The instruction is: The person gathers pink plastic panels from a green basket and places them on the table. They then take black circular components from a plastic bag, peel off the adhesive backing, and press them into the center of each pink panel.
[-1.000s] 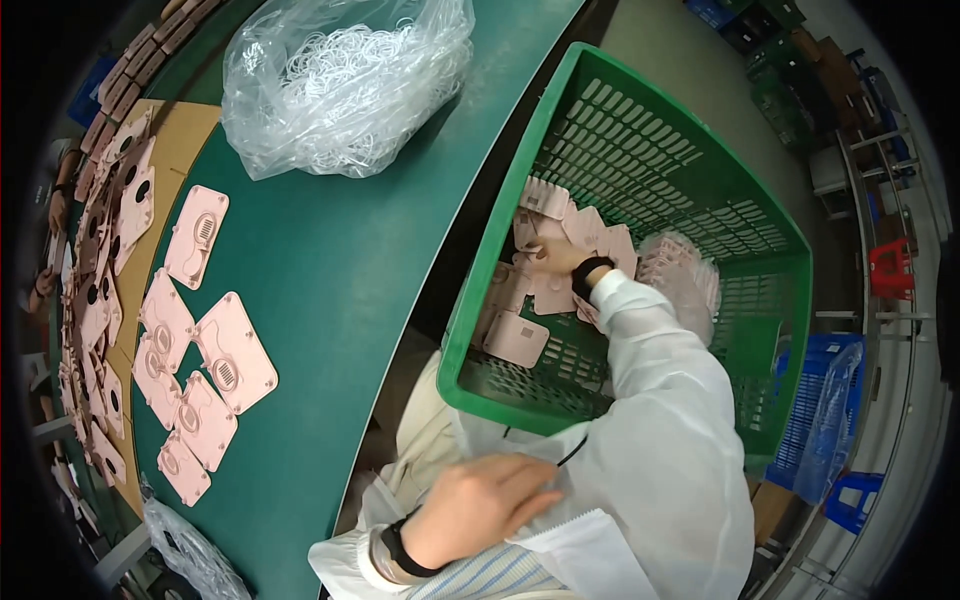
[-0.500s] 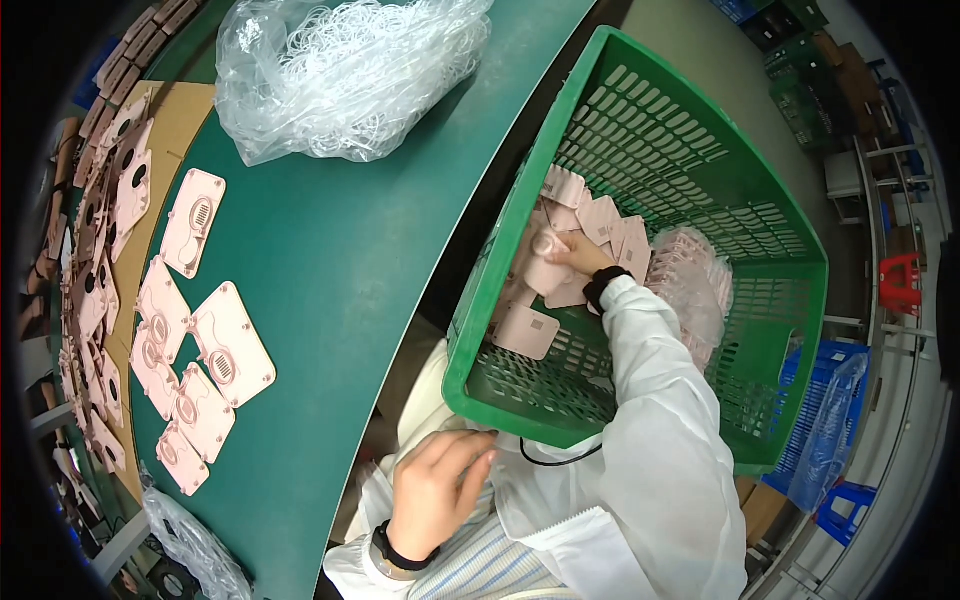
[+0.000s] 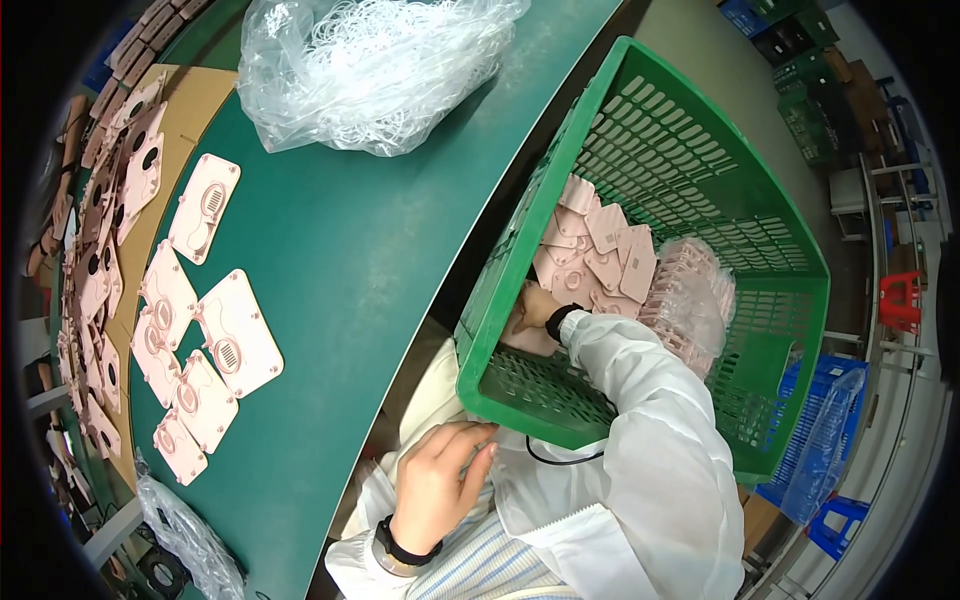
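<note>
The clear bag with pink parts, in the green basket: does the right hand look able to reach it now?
Probably yes. The right hand is inside the green basket, and only loose pink plates seem to lie between it and the clear bag; no basket wall separates them.

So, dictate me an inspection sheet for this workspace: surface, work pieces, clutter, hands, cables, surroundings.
Surface: green tabletop, flat.
Work pieces: several pink panels lie on the tabletop; more are heaped in the green basket.
Clutter: clear plastic bag of white stringy pieces on the tabletop.
Hands: right hand inside the basket at the panels, grip unclear; left hand loosely open near the basket's rim.
Cables: thin black cord by the basket's near side, ends untraceable.
Surroundings: blue crate right of the basket.
</note>
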Motion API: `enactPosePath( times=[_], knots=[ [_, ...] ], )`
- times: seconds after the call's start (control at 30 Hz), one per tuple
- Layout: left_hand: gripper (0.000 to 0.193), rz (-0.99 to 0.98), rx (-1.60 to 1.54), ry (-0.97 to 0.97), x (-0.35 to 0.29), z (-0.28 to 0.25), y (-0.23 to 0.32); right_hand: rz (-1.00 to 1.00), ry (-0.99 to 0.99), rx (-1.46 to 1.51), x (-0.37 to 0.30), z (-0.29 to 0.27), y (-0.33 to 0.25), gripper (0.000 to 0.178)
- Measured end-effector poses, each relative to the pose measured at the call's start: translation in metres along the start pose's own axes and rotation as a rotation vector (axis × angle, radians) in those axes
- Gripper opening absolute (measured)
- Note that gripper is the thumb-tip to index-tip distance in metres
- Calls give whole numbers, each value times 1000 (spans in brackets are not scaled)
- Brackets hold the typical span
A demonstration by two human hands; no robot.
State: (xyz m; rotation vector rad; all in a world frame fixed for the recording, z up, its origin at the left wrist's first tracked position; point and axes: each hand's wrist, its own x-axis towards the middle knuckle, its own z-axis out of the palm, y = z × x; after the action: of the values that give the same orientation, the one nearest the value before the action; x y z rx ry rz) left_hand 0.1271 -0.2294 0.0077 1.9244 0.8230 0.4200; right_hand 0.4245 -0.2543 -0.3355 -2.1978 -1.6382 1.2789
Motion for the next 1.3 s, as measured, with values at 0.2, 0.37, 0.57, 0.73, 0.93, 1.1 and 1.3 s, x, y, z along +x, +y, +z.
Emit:
enactPosePath(
  times=[0.2,0.37,0.57,0.73,0.93,1.1,1.3],
  knots=[
    [16,-10,10,-12,4,6,1,-225,271,16,7,-28,10,64],
    [16,-45,7,-12,2,5,3,-55,47,-472,5,-21,-24,60],
    [18,-68,38,98,-10,8,-11,-411,-5,-231,-24,-34,-18,48],
    [20,-1,43,122,-29,15,-21,-248,-22,-360,-33,-50,-25,46],
    [21,-32,51,132,-42,15,-28,-76,45,-387,-40,-65,-15,44],
    [23,-48,162,450,-72,-48,-32,37,103,-371,-49,-79,-3,42],
    [63,-923,642,858,-137,-166,-87,110,162,-330,-55,-96,9,40]
  ],
)
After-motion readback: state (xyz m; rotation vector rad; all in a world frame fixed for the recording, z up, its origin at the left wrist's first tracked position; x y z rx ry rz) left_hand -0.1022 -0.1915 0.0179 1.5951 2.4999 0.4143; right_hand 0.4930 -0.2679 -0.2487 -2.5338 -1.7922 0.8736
